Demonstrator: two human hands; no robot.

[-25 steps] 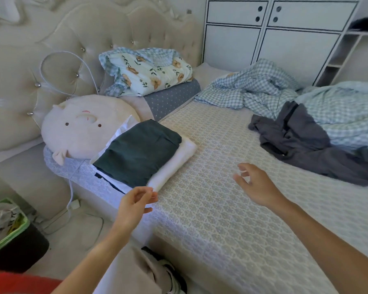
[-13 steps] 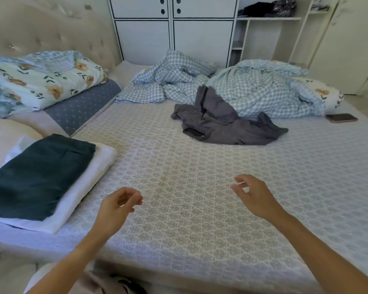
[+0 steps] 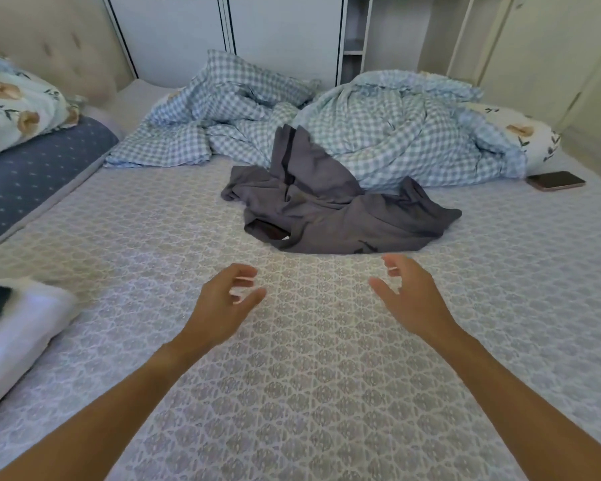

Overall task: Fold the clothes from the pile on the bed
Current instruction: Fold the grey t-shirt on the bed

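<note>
Lying crumpled: grey garment (image 3: 330, 206) on bed (image 3: 292, 394)

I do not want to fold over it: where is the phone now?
In the head view the phone lies flat on the bed at the far right, just below the floral pillow and right of the grey garment.

phone (image 3: 556, 180) beside checked duvet (image 3: 396, 133), floral pillow (image 3: 11, 98) far left.
</note>
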